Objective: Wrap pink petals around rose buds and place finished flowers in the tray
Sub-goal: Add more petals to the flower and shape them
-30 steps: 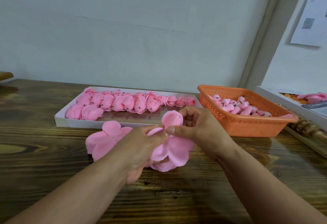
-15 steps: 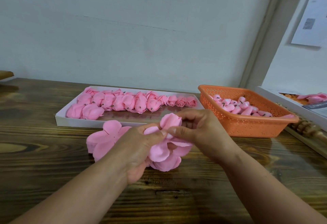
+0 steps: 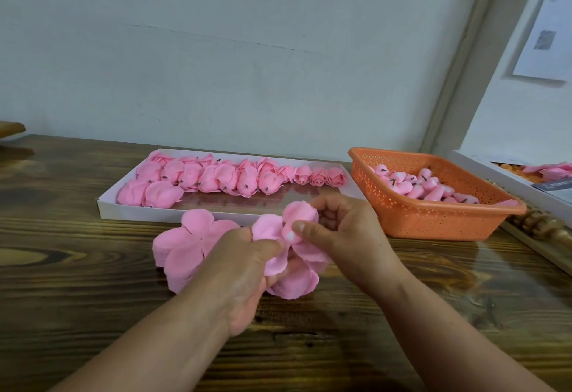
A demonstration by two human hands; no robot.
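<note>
Dark stained wooden tabletop (image 3: pixel 77 283) under the grip, pale grey-white painted wall (image 3: pixel 247 51) behind it. Far right of the grip: white printed paper sheet (image 3: pixel 548 35) on the wall, turned wooden rod (image 3: pixel 544 227) lying on the table edge. Far left, well apart: a wooden edge (image 3: pixel 10 128), too cropped to identify.

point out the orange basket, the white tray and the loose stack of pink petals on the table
orange perforated plastic basket (image 3: pixel 433 221): head view, front wall.
white shallow cardboard tray (image 3: pixel 136 210): head view, front wall.
loose stack of flat pink petals (image 3: pixel 188 243): head view, top petal.
</note>
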